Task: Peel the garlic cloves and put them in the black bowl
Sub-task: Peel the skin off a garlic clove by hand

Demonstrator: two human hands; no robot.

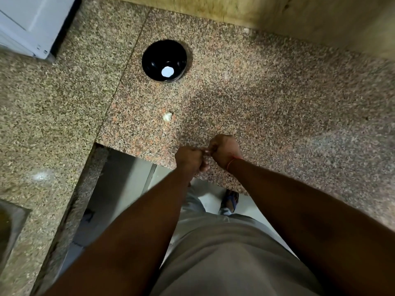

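Between both grips: garlic clove (205, 151), pinched by left hand (189, 157) and right hand (224, 151).
Beyond grips on bench (267, 99): loose clove (167, 116), farther black bowl (164, 60).

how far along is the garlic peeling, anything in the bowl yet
Early on. The black bowl shows only a bright reflection, no cloves. The left hand and right hand pinch something small and pale between them, too blurred to identify. One garlic piece lies on the counter, yet to go in.

Speckled granite counter (267, 99), black bowl (164, 60), garlic clove (167, 116)
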